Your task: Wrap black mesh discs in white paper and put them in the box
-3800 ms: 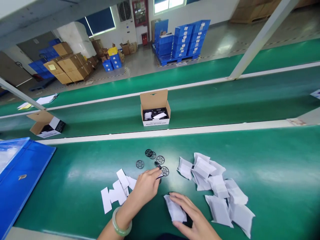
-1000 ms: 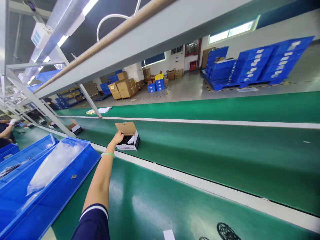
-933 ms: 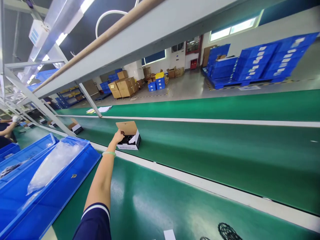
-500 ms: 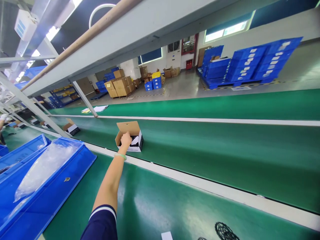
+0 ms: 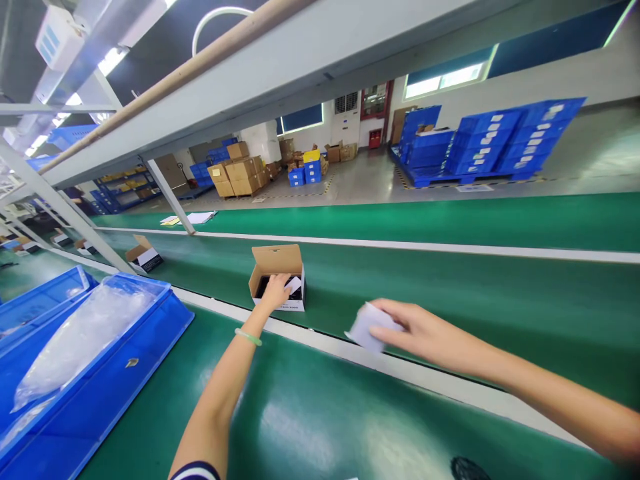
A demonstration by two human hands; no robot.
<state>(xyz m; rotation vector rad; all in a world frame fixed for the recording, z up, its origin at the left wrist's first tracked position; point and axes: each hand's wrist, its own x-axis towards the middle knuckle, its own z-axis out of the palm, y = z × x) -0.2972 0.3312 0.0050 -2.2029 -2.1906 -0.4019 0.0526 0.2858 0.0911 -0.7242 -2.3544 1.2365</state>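
An open cardboard box [image 5: 278,259], brown inside and white outside, stands on the green conveyor with its lid up. Over its opening lies my left hand [image 5: 274,291], fingers stretched out on the contents. Dark items and a small white piece of paper [image 5: 294,285] show inside the box, partly covered by that hand. To the right, above the conveyor's near edge, my right hand [image 5: 400,327] is closed on a white folded paper [image 5: 369,328], thumb on one side and fingers behind; it is blurred by motion.
Blue bins [image 5: 165,313] with clear plastic bags [image 5: 95,333] stand at the left. Another open box [image 5: 145,257] sits farther along the conveyor. A black part [image 5: 467,469] lies at the bottom edge. Overhead runs a grey beam [image 5: 260,73], with a slanted post [image 5: 170,195] below.
My right hand has come into view from the right with the white paper. The open box and my left hand appear farther right; its fingers are now more spread out.
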